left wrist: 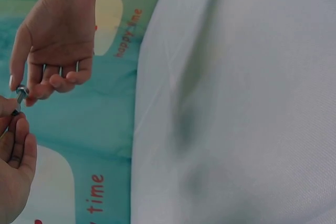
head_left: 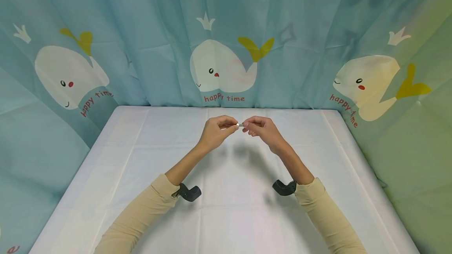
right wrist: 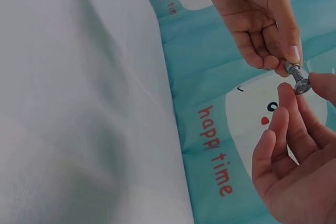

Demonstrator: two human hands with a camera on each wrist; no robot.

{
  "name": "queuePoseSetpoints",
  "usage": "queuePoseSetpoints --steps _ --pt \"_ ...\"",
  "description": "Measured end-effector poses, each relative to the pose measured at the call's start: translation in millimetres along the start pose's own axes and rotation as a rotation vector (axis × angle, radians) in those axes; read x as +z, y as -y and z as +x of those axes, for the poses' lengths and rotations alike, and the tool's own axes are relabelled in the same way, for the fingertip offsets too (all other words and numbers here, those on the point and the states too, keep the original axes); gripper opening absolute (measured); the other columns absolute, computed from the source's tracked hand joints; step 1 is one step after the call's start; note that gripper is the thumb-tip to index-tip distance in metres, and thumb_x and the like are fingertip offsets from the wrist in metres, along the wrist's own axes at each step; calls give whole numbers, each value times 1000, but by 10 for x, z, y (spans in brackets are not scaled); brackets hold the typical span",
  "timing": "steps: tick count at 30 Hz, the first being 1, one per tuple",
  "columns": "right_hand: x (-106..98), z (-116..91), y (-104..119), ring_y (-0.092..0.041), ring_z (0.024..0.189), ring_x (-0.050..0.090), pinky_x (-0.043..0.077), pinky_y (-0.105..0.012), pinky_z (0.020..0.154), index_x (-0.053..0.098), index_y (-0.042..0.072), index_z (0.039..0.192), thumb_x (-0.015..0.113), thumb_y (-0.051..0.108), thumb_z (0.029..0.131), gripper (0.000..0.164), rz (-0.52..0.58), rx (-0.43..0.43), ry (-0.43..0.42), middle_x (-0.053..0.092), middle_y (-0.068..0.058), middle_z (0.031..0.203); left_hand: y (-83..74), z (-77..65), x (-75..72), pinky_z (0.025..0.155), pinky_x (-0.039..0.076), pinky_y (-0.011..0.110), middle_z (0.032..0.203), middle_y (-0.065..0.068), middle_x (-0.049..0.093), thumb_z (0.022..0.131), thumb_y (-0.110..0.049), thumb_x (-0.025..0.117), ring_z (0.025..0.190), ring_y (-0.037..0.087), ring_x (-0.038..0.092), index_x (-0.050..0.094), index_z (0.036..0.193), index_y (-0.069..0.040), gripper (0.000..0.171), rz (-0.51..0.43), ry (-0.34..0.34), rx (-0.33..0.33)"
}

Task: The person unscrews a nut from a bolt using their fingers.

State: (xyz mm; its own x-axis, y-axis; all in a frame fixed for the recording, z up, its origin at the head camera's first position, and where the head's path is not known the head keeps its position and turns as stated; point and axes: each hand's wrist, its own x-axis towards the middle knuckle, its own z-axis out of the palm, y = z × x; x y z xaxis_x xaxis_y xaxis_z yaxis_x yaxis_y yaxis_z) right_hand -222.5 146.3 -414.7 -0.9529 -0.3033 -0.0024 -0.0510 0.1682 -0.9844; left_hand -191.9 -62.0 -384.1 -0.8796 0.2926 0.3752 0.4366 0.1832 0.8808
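Between my two hands, held up over the table, is a small silver bolt (right wrist: 297, 74) with its threaded shank showing in the right wrist view. My left hand (head_left: 215, 131) pinches one end of it between thumb and forefinger. At the opposite end, the thumb and forefinger of my right hand (head_left: 265, 129) pinch a wider hex piece (right wrist: 303, 86). In the head view the bolt lies nearly level, and the fingertips hide its ends. The other fingers of the right hand are loosely bent in the left wrist view.
Below the hands spreads a table with a white cloth (head_left: 226, 207), marked by their soft shadows. A blue-green curtain (head_left: 159, 69) printed with whales stands along the back and sides. Each wrist carries a dark curved mount (head_left: 190, 193) beside a beige sleeve (head_left: 141, 211).
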Motion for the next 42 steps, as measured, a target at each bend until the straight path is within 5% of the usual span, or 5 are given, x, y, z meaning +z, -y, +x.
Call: queuePoseSetpoints --steps 9,16,24,34,42 --pt "-9 -8 -34 -19 87 62 52 -28 75 66 -6 112 70 8 93 25 48 -110 21 70 -1 95 1 -3 -3 83 58 42 95 23 72 90 4 69 90 35 70 70 100 13 13 5 -2 -8" --pt "-10 -14 -45 -20 86 65 54 -37 82 65 -6 111 71 3 91 23 63 -141 24 68 -7 101 15 3 2 84 57 40 96 23 71 90 5 69 91 35 70 70 100 14 13 6 -3 -16" --pt "-8 -16 -49 -21 87 64 54 -34 83 62 -8 114 71 2 91 27 71 -145 38 65 -13 107 388 73 52 84 57 39 96 19 73 91 -1 72 92 32 70 73 101 7 13 0 -19 -16" --pt "8 -4 -36 -26 89 57 52 -38 85 66 -1 114 65 24 99 30 42 -62 29 68 -9 100 418 70 50 80 58 32 94 8 74 91 -6 73 88 20 71 74 100 2 12 4 -18 6" --pt "13 -7 -49 -19 86 59 53 -33 82 63 -7 115 66 9 95 26 51 -130 18 67 -11 102 412 83 45 81 58 32 94 8 74 91 -7 74 89 20 71 75 99 0 11 24 -20 8"
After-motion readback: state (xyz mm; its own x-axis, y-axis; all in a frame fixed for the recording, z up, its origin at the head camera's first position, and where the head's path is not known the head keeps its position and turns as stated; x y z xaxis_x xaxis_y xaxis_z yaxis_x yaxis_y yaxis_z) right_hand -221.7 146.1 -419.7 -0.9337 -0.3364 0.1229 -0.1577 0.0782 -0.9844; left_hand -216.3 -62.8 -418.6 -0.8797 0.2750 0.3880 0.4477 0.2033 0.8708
